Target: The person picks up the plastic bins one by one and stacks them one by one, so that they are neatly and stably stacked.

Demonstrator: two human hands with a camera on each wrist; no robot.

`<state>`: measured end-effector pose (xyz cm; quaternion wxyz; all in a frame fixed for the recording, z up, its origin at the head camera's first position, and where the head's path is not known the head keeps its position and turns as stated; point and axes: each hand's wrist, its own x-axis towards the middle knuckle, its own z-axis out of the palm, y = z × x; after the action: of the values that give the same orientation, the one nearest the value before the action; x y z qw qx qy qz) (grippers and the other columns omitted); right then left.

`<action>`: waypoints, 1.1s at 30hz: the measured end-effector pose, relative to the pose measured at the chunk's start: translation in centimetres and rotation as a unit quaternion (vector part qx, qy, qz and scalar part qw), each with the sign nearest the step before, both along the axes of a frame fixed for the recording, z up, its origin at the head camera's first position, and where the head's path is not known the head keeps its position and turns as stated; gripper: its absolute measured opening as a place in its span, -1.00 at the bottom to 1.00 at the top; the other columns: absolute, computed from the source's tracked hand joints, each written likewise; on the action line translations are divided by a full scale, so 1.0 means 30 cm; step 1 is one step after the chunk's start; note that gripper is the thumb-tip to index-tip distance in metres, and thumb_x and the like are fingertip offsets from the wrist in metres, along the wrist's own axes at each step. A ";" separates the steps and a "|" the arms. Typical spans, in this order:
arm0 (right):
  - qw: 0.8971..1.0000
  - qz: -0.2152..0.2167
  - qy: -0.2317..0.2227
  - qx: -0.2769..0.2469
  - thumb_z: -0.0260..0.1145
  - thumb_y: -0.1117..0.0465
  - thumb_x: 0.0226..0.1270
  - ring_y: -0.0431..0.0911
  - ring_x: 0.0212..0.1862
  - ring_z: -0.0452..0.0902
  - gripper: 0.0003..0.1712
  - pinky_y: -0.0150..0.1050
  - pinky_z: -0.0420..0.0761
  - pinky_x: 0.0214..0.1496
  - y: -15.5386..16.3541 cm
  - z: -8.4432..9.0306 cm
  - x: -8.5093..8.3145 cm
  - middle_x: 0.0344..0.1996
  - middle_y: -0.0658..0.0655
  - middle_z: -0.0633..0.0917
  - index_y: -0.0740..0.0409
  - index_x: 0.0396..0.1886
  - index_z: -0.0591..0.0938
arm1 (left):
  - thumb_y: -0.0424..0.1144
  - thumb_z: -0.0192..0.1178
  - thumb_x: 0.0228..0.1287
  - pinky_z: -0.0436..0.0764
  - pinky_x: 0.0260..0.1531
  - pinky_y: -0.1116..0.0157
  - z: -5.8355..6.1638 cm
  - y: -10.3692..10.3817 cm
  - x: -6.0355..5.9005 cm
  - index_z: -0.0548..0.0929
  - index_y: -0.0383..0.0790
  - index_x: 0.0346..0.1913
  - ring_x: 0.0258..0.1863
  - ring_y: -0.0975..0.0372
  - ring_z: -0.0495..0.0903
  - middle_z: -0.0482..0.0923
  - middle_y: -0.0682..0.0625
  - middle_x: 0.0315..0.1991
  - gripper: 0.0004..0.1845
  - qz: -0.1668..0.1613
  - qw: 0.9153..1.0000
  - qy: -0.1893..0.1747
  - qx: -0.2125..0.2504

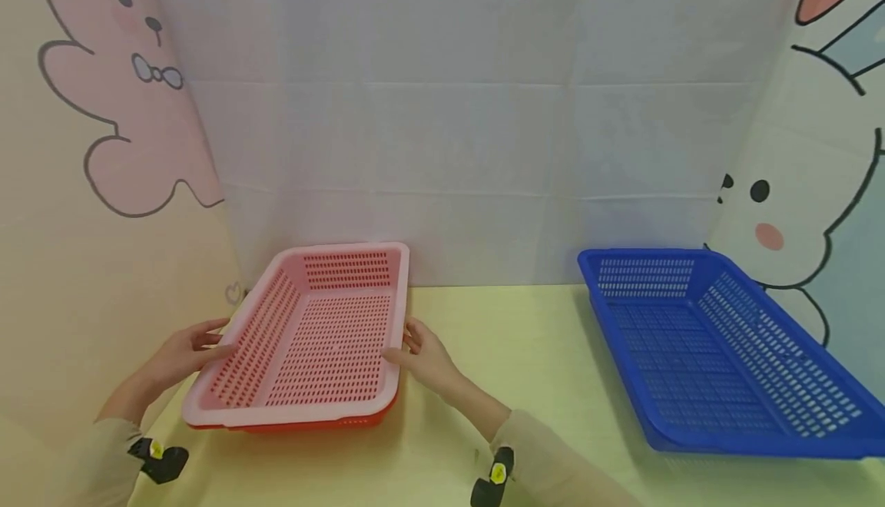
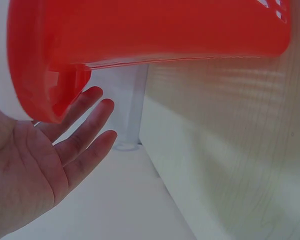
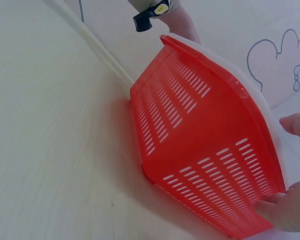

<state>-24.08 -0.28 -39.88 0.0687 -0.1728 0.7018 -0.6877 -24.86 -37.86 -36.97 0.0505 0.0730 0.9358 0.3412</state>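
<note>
Table (image 1: 498, 353), yellow-green. Blue basket (image 1: 719, 353) well right of the pink basket (image 1: 318, 338), which sits nested in a red one (image 3: 200, 150) at the table's left edge. Left hand (image 1: 183, 353) flat-fingered at its left rim, holding nothing; right hand (image 1: 429, 357) w/ relaxed fingers touching its right rim.

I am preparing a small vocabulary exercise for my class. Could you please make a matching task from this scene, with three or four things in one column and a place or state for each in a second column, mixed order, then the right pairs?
Things:
1. pink basket
2. red basket
3. blue basket
4. left hand

Places or states:
A. alone at the right of the table
B. under another basket
C. nested on top, between both hands
D. at the left rim, fingers straight

Pairs: 1-C, 2-B, 3-A, 4-D
</note>
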 end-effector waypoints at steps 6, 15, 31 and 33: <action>0.999 -0.005 -0.002 -0.039 0.23 0.37 0.16 0.19 0.26 0.21 -0.21 -0.07 0.28 0.23 -0.021 -0.017 0.008 0.23 0.40 0.29 0.39 0.34 0.09 | -0.11 0.13 0.24 0.56 -0.21 0.04 -0.007 -0.004 -0.001 0.10 -0.54 0.28 -0.08 -0.14 0.50 0.37 -0.49 0.03 -0.27 -0.002 1.000 -0.003 0.004; 0.997 0.004 0.011 -0.076 0.15 0.47 0.12 0.26 0.20 0.27 -0.17 -0.11 0.41 0.12 -0.031 -0.032 0.019 0.21 0.41 0.32 0.39 0.36 -0.02 | -0.08 0.15 0.21 0.55 -0.19 0.01 -0.013 -0.005 -0.003 0.12 -0.51 0.28 -0.11 -0.08 0.54 0.38 -0.47 0.04 -0.25 0.001 1.000 -0.018 0.019; 0.998 0.008 0.018 -0.058 0.11 0.47 0.15 0.20 0.18 0.32 -0.17 -0.09 0.43 0.10 -0.031 -0.029 0.022 0.22 0.40 0.31 0.36 0.38 -0.05 | -0.11 0.16 0.21 0.56 -0.19 0.03 -0.006 -0.004 -0.002 0.10 -0.53 0.28 -0.16 0.00 0.57 0.39 -0.46 0.03 -0.24 0.002 0.999 -0.032 0.030; 0.998 0.007 0.018 -0.059 0.11 0.47 0.15 0.19 0.18 0.33 -0.18 -0.10 0.43 0.10 -0.027 -0.028 0.022 0.22 0.41 0.32 0.36 0.38 -0.04 | -0.11 0.17 0.20 0.56 -0.19 0.05 -0.005 -0.005 -0.005 0.11 -0.53 0.28 -0.17 0.01 0.57 0.40 -0.45 0.03 -0.24 -0.003 0.999 -0.032 0.031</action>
<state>-23.42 -1.08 -40.72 0.0506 -0.1943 0.6595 -0.7244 -25.02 -38.01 -37.11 0.0788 0.0660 0.9224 0.3724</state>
